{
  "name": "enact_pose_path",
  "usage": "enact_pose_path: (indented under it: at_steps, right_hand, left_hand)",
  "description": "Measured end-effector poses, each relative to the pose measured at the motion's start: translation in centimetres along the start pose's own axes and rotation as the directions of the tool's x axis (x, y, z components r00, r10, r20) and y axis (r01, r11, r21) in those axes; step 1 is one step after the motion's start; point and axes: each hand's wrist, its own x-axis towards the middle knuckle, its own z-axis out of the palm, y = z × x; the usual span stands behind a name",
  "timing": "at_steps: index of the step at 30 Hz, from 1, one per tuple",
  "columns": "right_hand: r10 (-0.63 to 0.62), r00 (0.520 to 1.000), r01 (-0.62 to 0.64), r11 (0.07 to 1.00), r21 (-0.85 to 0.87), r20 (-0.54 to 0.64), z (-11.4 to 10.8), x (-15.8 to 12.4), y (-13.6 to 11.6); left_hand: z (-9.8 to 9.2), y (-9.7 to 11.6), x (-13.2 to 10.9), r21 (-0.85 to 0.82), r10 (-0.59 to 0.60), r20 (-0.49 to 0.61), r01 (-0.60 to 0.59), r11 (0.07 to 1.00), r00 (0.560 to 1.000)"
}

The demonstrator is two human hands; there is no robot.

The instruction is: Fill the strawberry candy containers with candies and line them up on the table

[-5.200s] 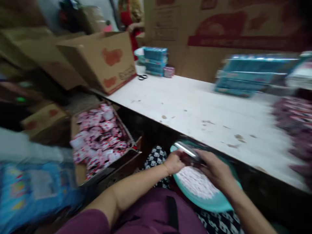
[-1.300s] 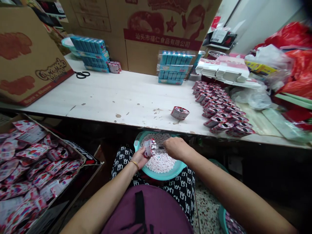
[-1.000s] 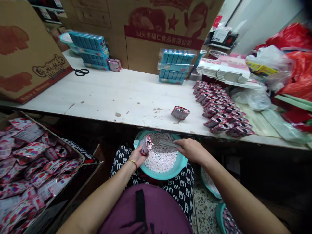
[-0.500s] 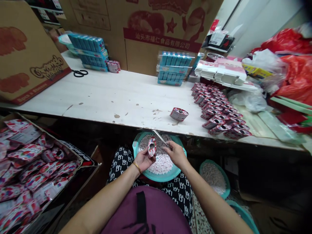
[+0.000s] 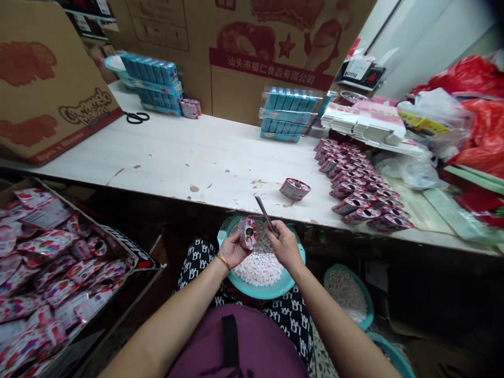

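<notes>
A small red and pink printed pack (image 5: 248, 232) with a dark round hole is gripped in my left hand (image 5: 233, 251), above the teal basin (image 5: 252, 292). My right hand (image 5: 284, 242) is closed around the lower part of a long, slim metal tool (image 5: 264, 211); its exact kind is unclear. The tool's free end points up toward the table edge, apart from the pack. Small white and pinkish pellets (image 5: 258, 269) fill the basin, which rests on my lap below both hands.
One similar pack (image 5: 295, 189) stands alone near the edge of the white table (image 5: 189, 152). Rows of packs (image 5: 354, 184) stand to its right. Black-handled scissors (image 5: 137, 117) lie at left. An open carton (image 5: 136, 257) holds many packs. Another pellet basin (image 5: 368, 294) sits lower right.
The metal tool has swung more upright and away from the pack. My left hand has tilted the pack so more of its side shows. The camera view has shifted slightly.
</notes>
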Motion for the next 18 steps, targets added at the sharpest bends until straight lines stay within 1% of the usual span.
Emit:
enact_pose_path:
  at_steps: [2, 4, 6, 8, 10, 11, 13, 14, 15, 16, 17, 18]
  right_hand:
    - [0.006, 1.000, -0.006, 1.000, 0.009, -0.008, 0.4, 0.0, -0.1]
    - [0.012, 1.000, -0.012, 1.000, -0.013, -0.008, 0.7, -0.2, -0.6]
    - [0.023, 1.000, -0.022, 0.995, -0.093, 0.014, 0.7, -0.3, -1.3]
    - [0.023, 0.998, -0.010, 0.976, -0.218, 0.057, 0.1, -0.1, -1.9]
    - [-0.007, 0.994, 0.047, 0.931, -0.362, 0.110, -1.5, 1.0, -2.2]
    - [-0.037, 0.992, 0.088, 0.896, -0.435, 0.124, -2.5, 1.9, -2.1]
    - [-0.113, 0.984, 0.172, 0.809, -0.562, 0.139, -5.1, 4.2, -1.4]
    - [-0.152, 0.977, 0.211, 0.767, -0.607, 0.148, -6.3, 5.5, -0.9]
    - [-0.187, 0.968, 0.251, 0.731, -0.634, 0.167, -7.5, 6.7, -0.3]
    - [-0.218, 0.955, 0.296, 0.705, -0.644, 0.201, -8.5, 7.6, 0.5]
    - [-0.247, 0.941, 0.339, 0.688, -0.642, 0.232, -9.3, 8.4, 1.4]
    - [-0.275, 0.924, 0.382, 0.677, -0.629, 0.265, -9.8, 8.7, 2.6]
  left_hand:
    - [0.1, 0.0, 0.2, 0.000, -0.002, -0.002, 0.002, 1.000, 1.000]
    - [0.5, -0.6, 0.3, 0.000, 0.019, -0.008, -0.019, 1.000, 1.000]
    - [1.3, -1.5, 0.4, 0.001, 0.067, 0.010, -0.067, 0.998, 0.998]
    - [2.5, -2.3, 0.2, 0.019, 0.131, 0.065, -0.132, 0.991, 0.989]
    - [3.8, -2.6, -0.4, 0.087, 0.161, 0.122, -0.172, 0.981, 0.979]
    - [4.4, -2.5, -0.9, 0.136, 0.172, 0.125, -0.189, 0.973, 0.977]
    - [5.3, -1.6, -2.3, 0.256, 0.216, 0.087, -0.232, 0.938, 0.972]
    - [5.4, -0.8, -3.2, 0.322, 0.271, 0.067, -0.278, 0.905, 0.960]
    - [5.3, 0.2, -4.3, 0.395, 0.348, 0.057, -0.342, 0.853, 0.936]
    - [4.8, 1.4, -5.5, 0.473, 0.443, 0.063, -0.418, 0.776, 0.894]
    - [4.1, 2.9, -6.8, 0.551, 0.543, 0.081, -0.491, 0.674, 0.836]
    - [2.9, 4.6, -8.2, 0.625, 0.645, 0.096, -0.550, 0.554, 0.758]
